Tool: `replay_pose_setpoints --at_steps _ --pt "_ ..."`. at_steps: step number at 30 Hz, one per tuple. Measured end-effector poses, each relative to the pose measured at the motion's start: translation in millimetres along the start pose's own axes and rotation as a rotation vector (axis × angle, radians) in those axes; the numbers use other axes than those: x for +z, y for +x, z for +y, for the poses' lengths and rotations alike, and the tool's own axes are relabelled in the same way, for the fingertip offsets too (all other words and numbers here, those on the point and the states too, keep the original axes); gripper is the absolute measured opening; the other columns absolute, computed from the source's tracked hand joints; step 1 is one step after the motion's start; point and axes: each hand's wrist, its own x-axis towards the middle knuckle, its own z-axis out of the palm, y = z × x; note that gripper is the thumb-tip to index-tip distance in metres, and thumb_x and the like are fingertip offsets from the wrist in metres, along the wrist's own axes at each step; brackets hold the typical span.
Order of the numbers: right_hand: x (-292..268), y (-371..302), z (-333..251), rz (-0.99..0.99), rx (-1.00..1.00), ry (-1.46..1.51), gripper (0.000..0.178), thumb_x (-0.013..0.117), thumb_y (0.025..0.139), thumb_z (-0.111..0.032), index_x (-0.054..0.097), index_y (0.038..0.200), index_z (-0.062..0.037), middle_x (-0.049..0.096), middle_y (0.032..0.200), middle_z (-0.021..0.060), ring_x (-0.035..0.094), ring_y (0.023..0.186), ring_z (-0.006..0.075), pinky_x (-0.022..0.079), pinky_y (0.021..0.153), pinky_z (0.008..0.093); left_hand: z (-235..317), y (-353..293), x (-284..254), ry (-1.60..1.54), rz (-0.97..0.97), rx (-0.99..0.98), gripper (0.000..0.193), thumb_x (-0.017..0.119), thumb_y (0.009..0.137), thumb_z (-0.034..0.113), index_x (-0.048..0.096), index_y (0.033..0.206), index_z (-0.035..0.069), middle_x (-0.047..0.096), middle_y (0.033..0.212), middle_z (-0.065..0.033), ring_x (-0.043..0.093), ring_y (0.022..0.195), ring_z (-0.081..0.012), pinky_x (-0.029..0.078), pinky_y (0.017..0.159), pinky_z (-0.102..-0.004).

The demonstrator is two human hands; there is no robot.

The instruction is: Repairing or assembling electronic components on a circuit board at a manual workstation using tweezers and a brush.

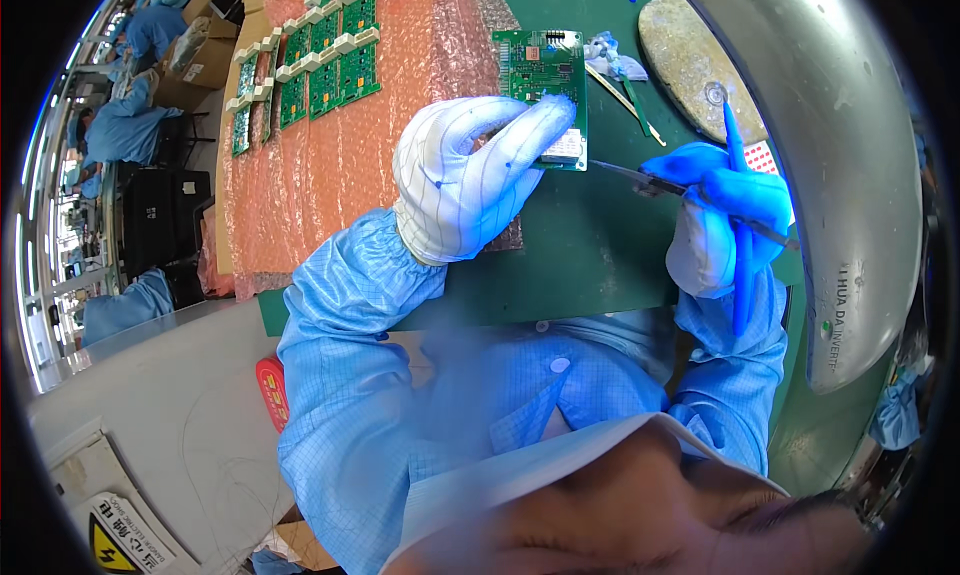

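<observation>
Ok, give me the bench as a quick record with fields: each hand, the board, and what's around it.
left hand: white striped glove, pressing down on circuit board
right hand: blue glove, holding tweezers, tips pointed at the board's lower edge
surface: green mat
left of mat: pink bubble wrap carrying rows of boards
far right: grey curved metal hood
</observation>
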Motion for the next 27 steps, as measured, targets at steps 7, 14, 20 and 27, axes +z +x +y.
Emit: replay_pose_setpoints --at_steps 7,14,20,27 --pt "6 14 -4 -0.066 0.025 -0.028 0.026 0.058 0.079 -0.004 0.065 0.102 0.0066 0.064 0.088 0.0174 0.061 0.077 0.0224 0.049 0.072 0.0334 1 2 -1 -0.033 -0.030 -0.018 0.056 0.077 0.065 0.007 0.067 0.120 0.015 0.063 0.099 -0.0023 0.063 0.086 -0.0218 0.052 0.067 -0.0352" --pt "8 34 -8 -0.146 0.052 -0.054 0.029 0.058 0.079 -0.005 0.064 0.105 0.0069 0.064 0.081 0.0139 0.061 0.069 0.0185 0.048 0.064 0.0307 0 1 0 -0.006 -0.017 -0.004 0.058 0.078 0.065 0.009 0.066 0.122 0.015 0.061 0.095 -0.0031 0.063 0.081 -0.0221 0.052 0.065 -0.0354" --pt "0 27 -1 -0.226 -0.205 -0.253 0.031 0.057 0.081 -0.006 0.063 0.108 0.0065 0.062 0.073 0.0098 0.059 0.060 0.0149 0.046 0.056 0.0286 1 3 -1 0.020 -0.040 -0.022 0.060 0.079 0.065 0.013 0.065 0.123 0.015 0.058 0.088 -0.0029 0.060 0.076 -0.0207 0.051 0.062 -0.0349" --pt "13 28 14 -0.082 -0.595 -0.509 0.030 0.059 0.082 -0.009 0.063 0.107 0.0061 0.062 0.068 0.0092 0.059 0.055 0.0155 0.046 0.055 0.0298 3 3 -4 0.092 -0.072 -0.067 0.061 0.081 0.066 0.020 0.065 0.125 0.014 0.055 0.086 -0.0030 0.058 0.070 -0.0187 0.047 0.057 -0.0323"
